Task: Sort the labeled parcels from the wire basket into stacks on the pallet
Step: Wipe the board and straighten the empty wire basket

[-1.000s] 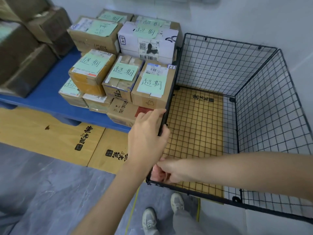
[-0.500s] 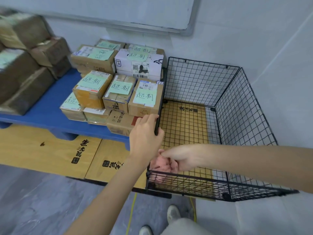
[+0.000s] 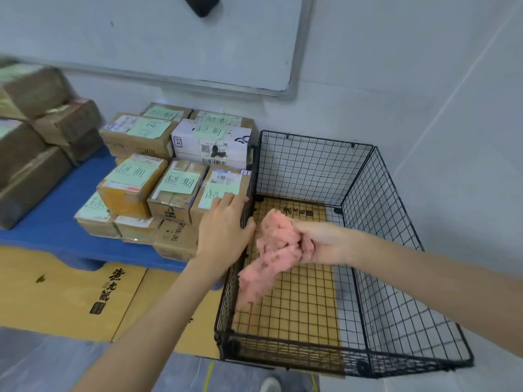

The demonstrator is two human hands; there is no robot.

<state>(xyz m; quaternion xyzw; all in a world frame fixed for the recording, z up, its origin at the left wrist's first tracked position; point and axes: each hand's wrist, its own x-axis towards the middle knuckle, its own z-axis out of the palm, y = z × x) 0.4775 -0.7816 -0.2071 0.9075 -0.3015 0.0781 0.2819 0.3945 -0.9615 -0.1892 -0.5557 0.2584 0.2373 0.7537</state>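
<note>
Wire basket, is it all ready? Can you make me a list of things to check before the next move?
1. No parcels left in the wire basket: ok, only its bare mesh floor shows.
2. The left hand steadies the basket: ok, it grips the top edge of the left wall.
3. The right hand has hold of the pink cloth: ok, its fingers curl round it and the loose end hangs inside the basket.
4. The parcels sit stacked on the blue pallet, green labels up: ok.
5. The cloth is free of the mesh: cannot tell, it is blurred.
</note>
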